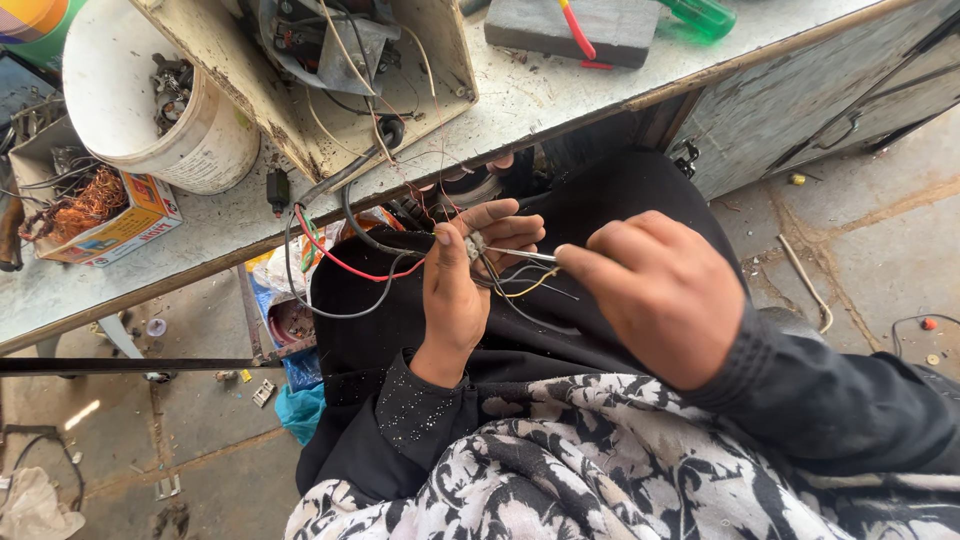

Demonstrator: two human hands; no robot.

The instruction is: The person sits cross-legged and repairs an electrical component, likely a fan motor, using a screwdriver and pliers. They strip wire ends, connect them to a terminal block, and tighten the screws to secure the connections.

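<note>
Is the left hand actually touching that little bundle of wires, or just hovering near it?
Touching. The head view shows the left hand pinching the wire bundle between thumb and fingers, with no gap; the right hand brings a thin metal tool up to it.

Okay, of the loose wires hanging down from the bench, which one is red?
The thin red wire looping from the bench edge to the left hand; the thicker black ones beside it are dark.

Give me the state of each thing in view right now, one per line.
left hand: closed around the wire bundle, thumb up
right hand: pinching a thin metal tool at the bundle
wire bundle: held, loose strands hanging free
thin metal tool: tip at the bundle
white bucket: upright, open, metal parts inside
cardboard box: open, copper wire inside
beige housing: open, wiring exposed
</note>
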